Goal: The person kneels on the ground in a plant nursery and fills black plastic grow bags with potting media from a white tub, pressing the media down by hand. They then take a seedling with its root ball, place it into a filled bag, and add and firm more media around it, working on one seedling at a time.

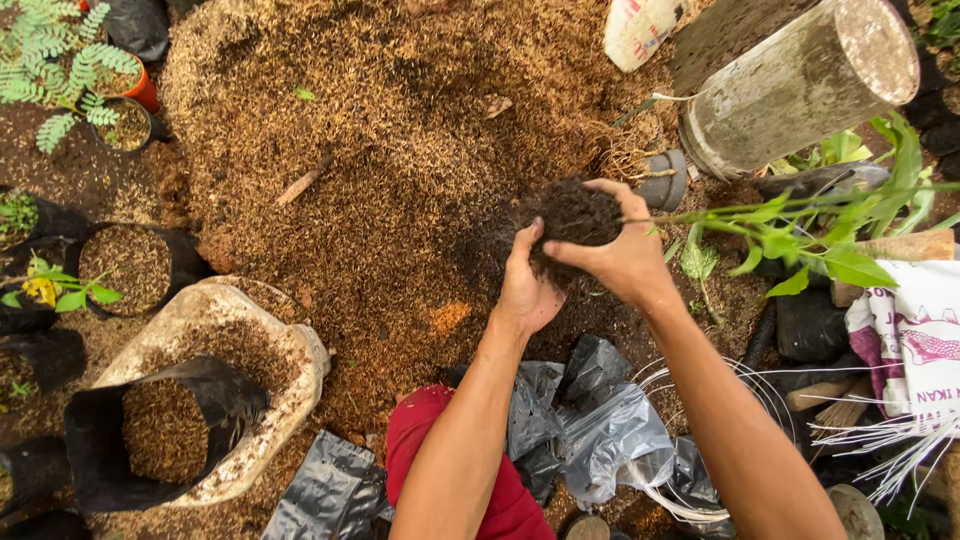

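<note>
Both hands hold a dark root ball [575, 213] of soil above the ground. My left hand [527, 285] cups it from below, and my right hand [615, 250] wraps over its right side. From the ball a thin stem runs right to a small plant with bright green leaves [815, 235], lying almost level. Beneath the hands spreads a big heap of brown husk mix [390, 150].
A black grow bag filled with husk [165, 425] stands in a pale sack [275, 345] at lower left. More filled black bags [125, 265] and ferns sit at left. Empty plastic bags [600, 430] lie by my knee. A grey cylinder [800, 85] stands upper right.
</note>
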Tool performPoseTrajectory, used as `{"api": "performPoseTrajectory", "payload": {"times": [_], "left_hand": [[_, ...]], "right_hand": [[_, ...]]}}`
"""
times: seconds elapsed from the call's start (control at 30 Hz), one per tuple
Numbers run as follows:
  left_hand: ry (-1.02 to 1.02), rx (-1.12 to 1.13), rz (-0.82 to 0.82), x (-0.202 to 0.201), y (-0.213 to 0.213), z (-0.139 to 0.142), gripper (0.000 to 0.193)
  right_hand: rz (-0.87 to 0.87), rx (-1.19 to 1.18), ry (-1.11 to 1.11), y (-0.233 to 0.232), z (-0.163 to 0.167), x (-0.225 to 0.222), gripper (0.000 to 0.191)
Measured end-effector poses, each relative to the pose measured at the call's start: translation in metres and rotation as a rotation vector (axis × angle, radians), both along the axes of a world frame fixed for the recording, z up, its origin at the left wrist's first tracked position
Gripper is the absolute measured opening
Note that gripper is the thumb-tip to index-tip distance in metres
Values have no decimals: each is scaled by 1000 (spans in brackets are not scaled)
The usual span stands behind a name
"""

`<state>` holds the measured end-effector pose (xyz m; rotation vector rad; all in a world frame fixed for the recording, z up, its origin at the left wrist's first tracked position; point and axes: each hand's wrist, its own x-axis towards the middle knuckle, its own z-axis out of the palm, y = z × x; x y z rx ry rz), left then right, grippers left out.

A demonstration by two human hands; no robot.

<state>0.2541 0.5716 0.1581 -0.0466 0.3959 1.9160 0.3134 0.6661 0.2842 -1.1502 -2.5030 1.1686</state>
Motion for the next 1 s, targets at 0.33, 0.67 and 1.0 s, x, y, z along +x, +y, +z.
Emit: {"api": "performPoseTrajectory", "payload": {"times": [0.33,0.67,1.0], "left_hand": [[504,-805,105,-8,11,-2,65],[433,-328,333,-1,12,-8,36],[450,-471,258,-2,16,-19,48]], "right_hand": [[122,229,6,17,-11,20,81],[246,209,13,9,-17,26,88],[104,145,19,19,-25,39,82]]}}
